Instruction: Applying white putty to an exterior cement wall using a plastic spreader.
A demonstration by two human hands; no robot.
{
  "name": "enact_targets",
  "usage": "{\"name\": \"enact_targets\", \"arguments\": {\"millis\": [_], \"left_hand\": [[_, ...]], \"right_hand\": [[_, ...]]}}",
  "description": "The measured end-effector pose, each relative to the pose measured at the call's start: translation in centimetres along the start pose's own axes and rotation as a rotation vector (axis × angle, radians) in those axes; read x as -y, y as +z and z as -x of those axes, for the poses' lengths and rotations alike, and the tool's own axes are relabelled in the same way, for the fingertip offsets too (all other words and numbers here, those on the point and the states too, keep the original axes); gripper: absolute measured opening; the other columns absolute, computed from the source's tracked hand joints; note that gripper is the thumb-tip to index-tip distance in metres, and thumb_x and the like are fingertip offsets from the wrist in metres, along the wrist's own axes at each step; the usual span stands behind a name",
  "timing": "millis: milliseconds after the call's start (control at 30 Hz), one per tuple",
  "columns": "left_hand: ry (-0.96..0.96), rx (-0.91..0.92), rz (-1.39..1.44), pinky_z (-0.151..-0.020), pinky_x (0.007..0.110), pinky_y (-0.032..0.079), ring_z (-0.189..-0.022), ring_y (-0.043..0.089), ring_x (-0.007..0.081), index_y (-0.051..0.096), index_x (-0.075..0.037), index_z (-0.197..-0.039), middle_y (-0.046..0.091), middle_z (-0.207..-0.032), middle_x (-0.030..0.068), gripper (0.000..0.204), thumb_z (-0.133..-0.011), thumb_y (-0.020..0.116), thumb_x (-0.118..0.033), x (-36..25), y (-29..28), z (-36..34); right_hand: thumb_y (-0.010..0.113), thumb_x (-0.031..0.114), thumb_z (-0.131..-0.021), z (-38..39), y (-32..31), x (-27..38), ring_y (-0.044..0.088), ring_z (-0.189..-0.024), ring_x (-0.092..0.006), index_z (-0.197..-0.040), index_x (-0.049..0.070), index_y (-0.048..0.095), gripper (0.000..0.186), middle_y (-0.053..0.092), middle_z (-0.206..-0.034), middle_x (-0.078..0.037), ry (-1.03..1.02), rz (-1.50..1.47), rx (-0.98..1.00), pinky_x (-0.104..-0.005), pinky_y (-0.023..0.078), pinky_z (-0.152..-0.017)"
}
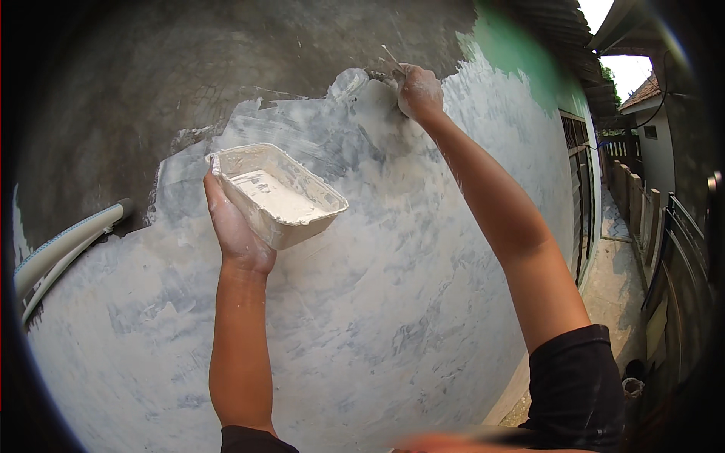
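Note:
My left hand [240,234] grips a pale rectangular plastic tub [291,235] by its left side and underside. White paste [273,195] lies in the tub, and more is smeared along its inner walls. Higher up and to the right, my right hand [420,92] is closed around a thin tool that looks like a putty knife [391,57]; its blade is mostly hidden by the hand. That hand is close against the wall [362,279], where the white coat meets bare grey plaster [189,68]. White smears mark both hands.
Pale pipes [72,245] stick out from the wall at the left. Green paint [521,57] covers the wall's upper right, with a barred window [580,181] beyond it. A narrow walkway [613,279] runs along the right, beside a low fence [634,204] and metal railings [672,249].

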State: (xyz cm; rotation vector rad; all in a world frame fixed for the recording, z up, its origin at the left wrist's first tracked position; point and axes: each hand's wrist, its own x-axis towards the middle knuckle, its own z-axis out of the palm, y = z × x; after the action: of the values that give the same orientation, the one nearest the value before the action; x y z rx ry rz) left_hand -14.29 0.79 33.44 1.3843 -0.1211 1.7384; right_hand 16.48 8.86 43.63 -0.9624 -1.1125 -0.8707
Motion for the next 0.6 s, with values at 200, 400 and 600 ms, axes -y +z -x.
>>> {"name": "enact_targets", "arguments": {"millis": [200,400,600], "left_hand": [[0.006,-0.049,0.005,-0.099,0.035,0.045,-0.112,0.055,0.0197,0.051,-0.009,-0.127,0.055,-0.122,0.0049,0.054,-0.103,0.023,-0.048,-0.8,-0.8,0.5],[0.072,-0.063,0.043,-0.099,0.036,0.046,-0.112,0.056,0.0215,0.052,-0.008,-0.128,0.057,-0.122,0.0064,0.054,-0.103,0.024,-0.048,-1.9,-1.8,-0.5],[0.100,-0.051,0.066,-0.098,0.037,0.047,-0.111,0.056,0.0226,0.052,-0.009,-0.127,0.057,-0.122,0.0066,0.052,-0.103,0.024,-0.046,-1.3,-1.3,-0.4]], "right_hand": [[0.062,0.023,-0.086,0.3,1.3,1.8,0.068,-0.086,-0.0407,-0.101,0.015,0.074,0.020,0.070,-0.089,-0.021,0.059,0.151,0.063,-0.0487,0.053,-0.079],[0.057,0.020,-0.093,9.0,-1.1,9.7,0.066,-0.073,-0.0398,-0.108,0.015,0.072,0.022,0.069,-0.083,-0.020,-0.200,-0.015,0.408,-0.0491,0.052,-0.069],[0.058,0.022,-0.093,7.9,-2.6,8.2,0.067,-0.073,-0.0368,-0.109,0.014,0.071,0.023,0.070,-0.082,-0.018,-0.214,-0.097,0.352,-0.0477,0.053,-0.068]]}}
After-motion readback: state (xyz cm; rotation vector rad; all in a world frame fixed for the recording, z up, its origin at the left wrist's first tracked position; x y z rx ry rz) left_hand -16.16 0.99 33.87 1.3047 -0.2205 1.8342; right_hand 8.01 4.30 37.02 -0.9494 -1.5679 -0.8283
